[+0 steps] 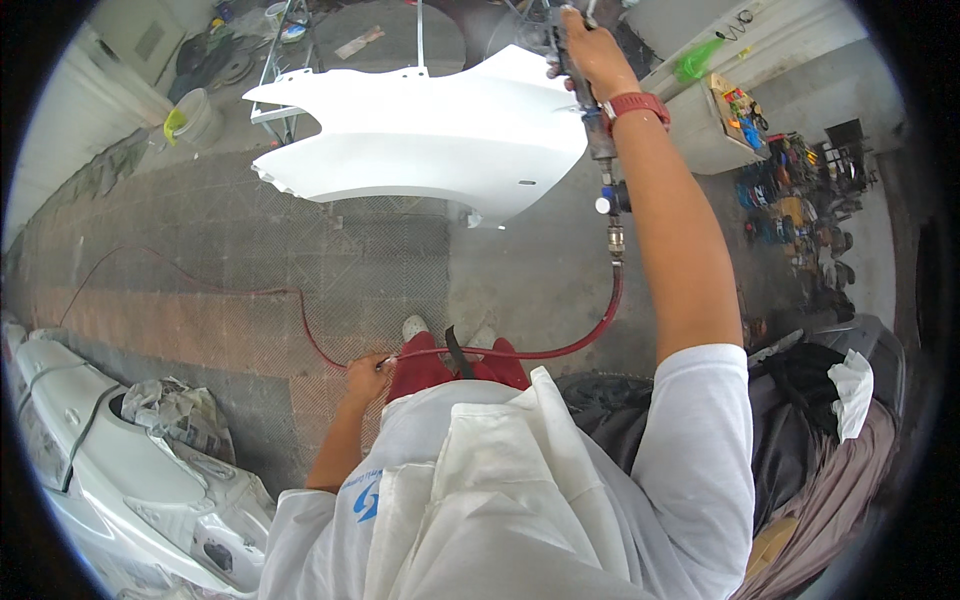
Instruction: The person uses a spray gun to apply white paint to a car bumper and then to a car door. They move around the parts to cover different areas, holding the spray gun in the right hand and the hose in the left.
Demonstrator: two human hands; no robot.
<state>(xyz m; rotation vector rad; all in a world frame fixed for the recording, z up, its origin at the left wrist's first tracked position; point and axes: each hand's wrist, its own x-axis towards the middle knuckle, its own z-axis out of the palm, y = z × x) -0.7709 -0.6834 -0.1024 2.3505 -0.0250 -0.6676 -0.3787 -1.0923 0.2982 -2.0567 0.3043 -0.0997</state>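
A white car fender [430, 135] lies ahead of me, held up on a thin metal stand [420, 40]. At its right end my right hand [597, 62] is closed round the dark spray gun [570, 60], arm stretched far forward. From the gun's handle hang metal fittings and a small regulator [614, 200], which join a red air hose [600, 325]. That hose curves back past my waist to my left hand [368, 375], whose fingers are wrapped round it low on the left. The gun's nozzle is hard to make out at the picture's upper edge.
White car body parts [130, 440] stand close on my left. Behind my right arm are cloth-covered things [830, 470]. A cabinet [710, 130] and cluttered shelves [800, 200] line the right side. A white bucket [198, 118] stands far left; hose trails across the tiled floor [230, 335].
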